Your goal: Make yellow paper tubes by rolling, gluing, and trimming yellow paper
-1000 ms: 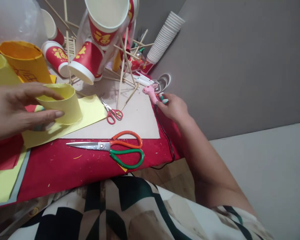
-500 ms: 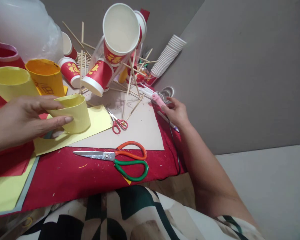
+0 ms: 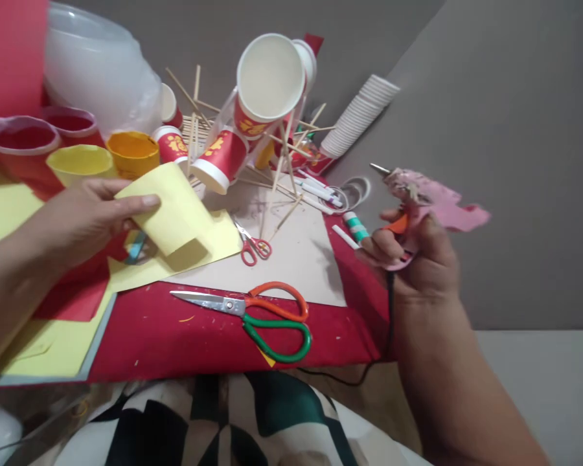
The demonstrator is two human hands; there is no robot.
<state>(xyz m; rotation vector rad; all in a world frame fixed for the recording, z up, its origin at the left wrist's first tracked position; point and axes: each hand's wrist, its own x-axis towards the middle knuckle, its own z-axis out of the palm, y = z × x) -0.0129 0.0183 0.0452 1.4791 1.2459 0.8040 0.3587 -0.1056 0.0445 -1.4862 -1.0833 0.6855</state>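
Between the thumb and fingers of my left hand (image 3: 104, 210) is a curled piece of yellow paper (image 3: 168, 207), tilted above a flat yellow sheet (image 3: 226, 236). My right hand (image 3: 412, 252) grips a pink hot glue gun (image 3: 432, 197) by its handle, fingers around the orange trigger (image 3: 397, 224). Its metal nozzle points left, and a black cord hangs below the hand. Large scissors (image 3: 233, 305) with orange and green handles lie on the red cloth. Small red-handled scissors (image 3: 253, 246) rest on the pale board (image 3: 301, 262).
Behind my left hand stand a yellow paper tube (image 3: 80, 162), an orange one (image 3: 133, 155) and red ones. Red-and-white paper cups (image 3: 223, 155) and wooden sticks (image 3: 282, 155) form a structure at the back. A stack of cups (image 3: 362, 116) leans by the wall.
My right hand has lifted the glue gun up and to the right from the table. The yellow paper in my left hand has turned from upright to tilted. The view has shifted.
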